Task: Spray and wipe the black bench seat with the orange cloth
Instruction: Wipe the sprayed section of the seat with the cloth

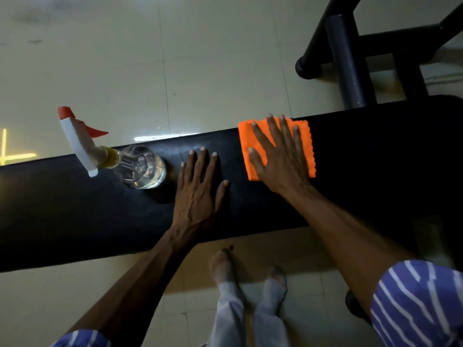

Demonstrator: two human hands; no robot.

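The black bench seat [75, 209] ran across the view as a long padded counter over a pale tiled floor [100, 58]. The right hand [280, 156] lay flat on the folded orange cloth [304, 146], fingers [273, 128] spread wide and pressing it onto the seat near the far edge, not curled around it. The left hand [198, 186] rested palm-down on the bare seat just beside the cloth, fingers splayed and holding nothing. A clear spray bottle [135, 166] with a white and orange trigger head stood on the seat to the left, close to that hand but apart from it. A dark metal frame [350, 58] stood beyond the bench.
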